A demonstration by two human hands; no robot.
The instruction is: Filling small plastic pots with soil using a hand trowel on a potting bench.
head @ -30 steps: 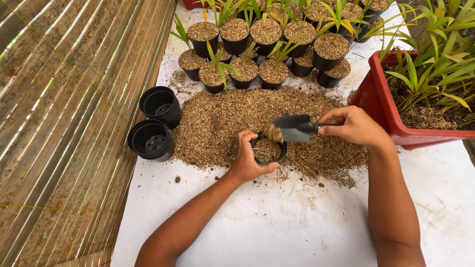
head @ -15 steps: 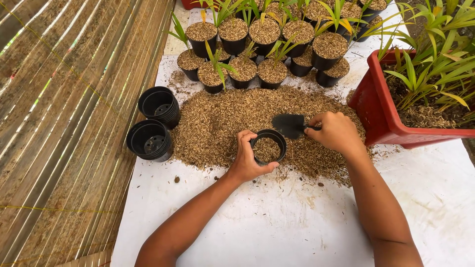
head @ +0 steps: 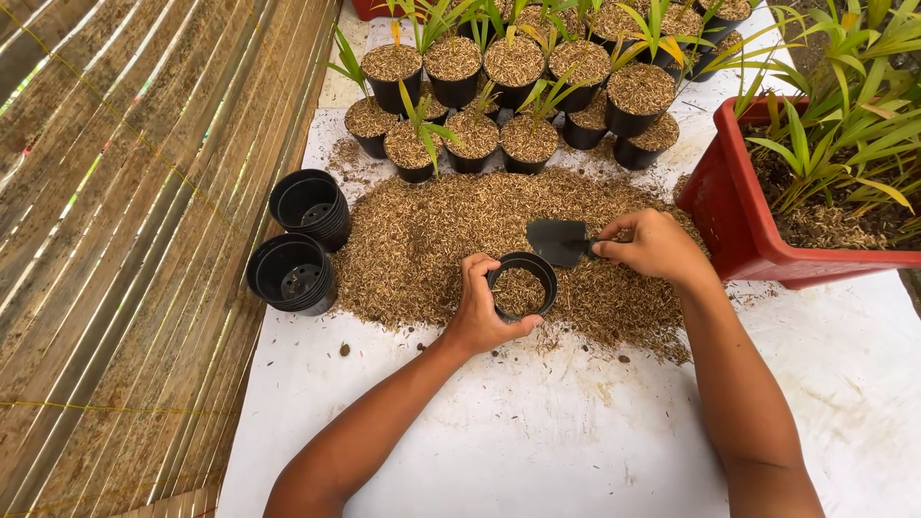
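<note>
Head view, single camera looking down on the desk [head: 576,451], which is covered by a white sheet. The left hand [head: 480,307] enters from 7 o'clock and grips a small black pot [head: 523,285]; its fingers [head: 472,271] curl over the rim on the pot's 9 o'clock side and the thumb presses the wall at the 6 o'clock side. The pot stands upright near the middle of the frame, embedded in the near edge of a broad heap of brown husk [head: 432,230], and is partly filled with the same husk. The right hand [head: 657,245] enters from 5 o'clock, its fingers clenched around the handle of a black hand trowel [head: 558,240]. The trowel blade lies just beyond the pot at its 1 o'clock side, low over the heap; whether the blade touches the husk cannot be told. No husk is visible on the upper face of the blade. At 9 o'clock from the heap, two stacks of empty black pots [head: 302,240] lie on the sheet's edge, one behind the other. At 12 o'clock, rows of filled pots with green seedlings [head: 508,96] stand close together. At 3 o'clock, a red planter trough [head: 734,211] holds further green seedlings, its corner just beside the right hand. A slatted bamboo screen [head: 134,259] occupies the left side of the frame.
</note>
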